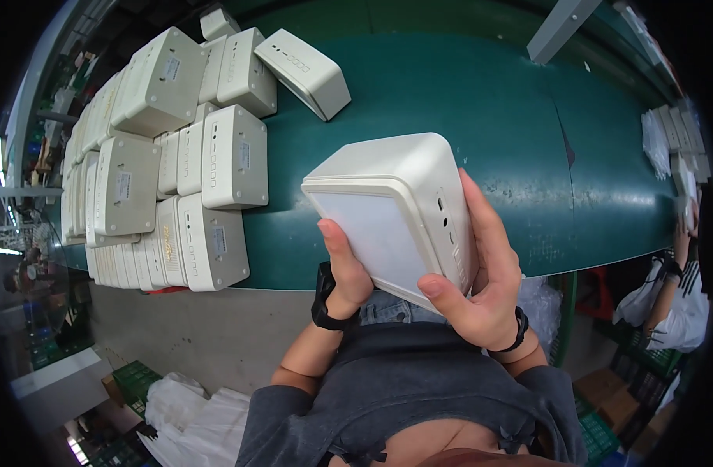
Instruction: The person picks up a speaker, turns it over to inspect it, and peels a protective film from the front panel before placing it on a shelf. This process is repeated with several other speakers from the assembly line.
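Between my two hands I hold a white box-shaped electronic device (387, 159) with rounded corners, tilted above the near edge of the bench. A pale flat panel in a raised frame faces toward me, and its right side carries ports and small buttons. My left hand (347, 268) grips the lower left, thumb up by the panel, its other fingers hidden behind. My right hand (481, 284) wraps the right side, thumb at the lower corner and fingers along the port side. Another such device (306, 71) lies alone, angled, on the far side of the bench.
Stacked white devices (228, 156) fill the bench's left side in several rows. The green bench top (520, 194) has a dark tear on the right. A grey metal post (559, 31) rises at the back. At far right, a co-worker's arm (672, 292) reaches toward more white units (679, 128).
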The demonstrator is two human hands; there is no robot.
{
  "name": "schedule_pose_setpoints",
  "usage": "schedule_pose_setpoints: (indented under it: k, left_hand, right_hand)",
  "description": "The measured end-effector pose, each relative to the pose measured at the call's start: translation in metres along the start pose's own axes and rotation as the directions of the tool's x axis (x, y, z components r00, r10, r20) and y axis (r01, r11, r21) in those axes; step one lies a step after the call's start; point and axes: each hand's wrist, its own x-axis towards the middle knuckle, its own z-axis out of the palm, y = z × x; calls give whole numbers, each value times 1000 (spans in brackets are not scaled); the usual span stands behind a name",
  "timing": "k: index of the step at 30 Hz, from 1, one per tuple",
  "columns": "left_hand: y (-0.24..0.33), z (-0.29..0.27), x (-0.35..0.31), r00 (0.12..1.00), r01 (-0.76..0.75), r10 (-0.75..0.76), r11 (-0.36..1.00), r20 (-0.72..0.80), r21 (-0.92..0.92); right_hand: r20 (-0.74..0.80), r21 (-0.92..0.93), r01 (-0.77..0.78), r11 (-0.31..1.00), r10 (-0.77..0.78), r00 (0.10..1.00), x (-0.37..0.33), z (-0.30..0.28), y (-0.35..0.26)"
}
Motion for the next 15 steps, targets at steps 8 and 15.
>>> schedule_pose_setpoints:
  k: [8, 15]
  left_hand:
    - [6, 6, 4, 1000, -12, 12, 992, 3, 126]
    - [20, -1, 11, 979, 173, -173, 985, 109, 13]
  right_hand:
    - [11, -7, 46, 999, -46, 999, 4, -5, 15]
    - [67, 476, -188, 859, 177, 982, 4, -22, 28]
